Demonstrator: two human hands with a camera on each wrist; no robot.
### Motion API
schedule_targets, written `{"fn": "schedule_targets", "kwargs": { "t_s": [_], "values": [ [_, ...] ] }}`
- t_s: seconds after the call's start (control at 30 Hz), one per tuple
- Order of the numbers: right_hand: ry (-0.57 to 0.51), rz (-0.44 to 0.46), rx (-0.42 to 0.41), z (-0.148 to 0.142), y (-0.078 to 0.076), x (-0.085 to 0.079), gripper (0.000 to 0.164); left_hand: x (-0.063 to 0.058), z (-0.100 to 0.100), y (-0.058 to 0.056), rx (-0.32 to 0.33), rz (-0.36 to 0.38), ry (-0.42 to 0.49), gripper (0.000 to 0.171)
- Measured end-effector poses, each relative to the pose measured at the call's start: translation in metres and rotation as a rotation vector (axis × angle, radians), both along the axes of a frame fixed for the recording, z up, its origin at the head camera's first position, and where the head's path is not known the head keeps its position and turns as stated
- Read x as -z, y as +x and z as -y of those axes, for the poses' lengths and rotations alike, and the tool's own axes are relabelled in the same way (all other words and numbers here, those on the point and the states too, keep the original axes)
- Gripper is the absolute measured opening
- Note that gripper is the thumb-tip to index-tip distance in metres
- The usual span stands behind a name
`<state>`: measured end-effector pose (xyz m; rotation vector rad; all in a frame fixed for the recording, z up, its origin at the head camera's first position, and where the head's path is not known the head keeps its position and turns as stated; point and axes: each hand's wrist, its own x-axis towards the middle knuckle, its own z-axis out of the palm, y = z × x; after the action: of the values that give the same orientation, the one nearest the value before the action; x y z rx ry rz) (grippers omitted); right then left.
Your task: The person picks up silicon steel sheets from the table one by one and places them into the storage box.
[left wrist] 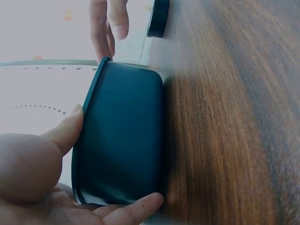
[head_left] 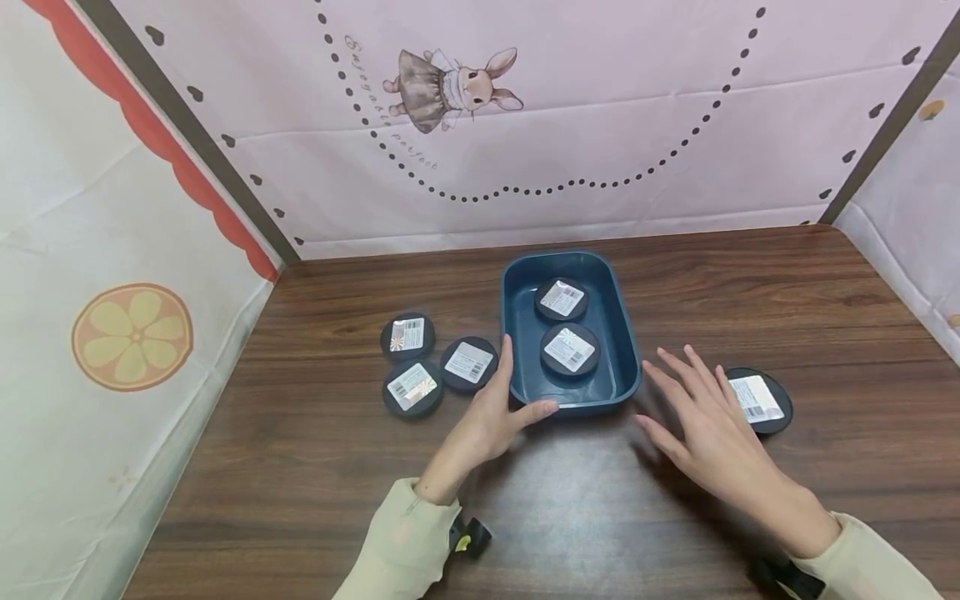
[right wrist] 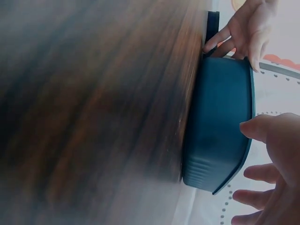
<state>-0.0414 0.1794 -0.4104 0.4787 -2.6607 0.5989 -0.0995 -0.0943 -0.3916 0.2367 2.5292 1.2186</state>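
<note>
A dark blue rectangular plastic bin stands on the table with two round black discs inside, one disc behind the other disc; each bears a white barcode label. My left hand is at the bin's front left corner, thumb at the front rim and straight fingers along the left side. In the left wrist view the thumb meets the rim of the bin. My right hand hovers beside the bin's front right corner, fingers spread and holding nothing. A labelled disc lies partly hidden behind its fingers.
Left of the bin, three more labelled discs lie close together: a back disc, a front disc and a disc beside my left fingers. The wooden table meets a printed cloth wall at the back and cloth at both sides.
</note>
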Motion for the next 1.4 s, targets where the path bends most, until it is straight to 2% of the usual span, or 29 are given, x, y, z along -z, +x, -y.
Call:
{"fn": "schedule_targets", "kwargs": {
  "t_s": [0.4,0.97,1.4],
  "values": [
    [0.001,0.059,0.087,0.007,0.01,-0.007,0.067,-0.005,0.017,-0.005,0.042,0.02,0.003,0.106],
    [0.003,0.224,0.17,-0.018,0.016,-0.011,0.078,-0.007,0.015,0.001,0.043,0.0,0.002,0.107],
    [-0.008,0.282,0.188,-0.033,0.016,-0.011,0.084,-0.008,0.014,0.001,0.035,0.013,0.003,0.107]
  ]
}}
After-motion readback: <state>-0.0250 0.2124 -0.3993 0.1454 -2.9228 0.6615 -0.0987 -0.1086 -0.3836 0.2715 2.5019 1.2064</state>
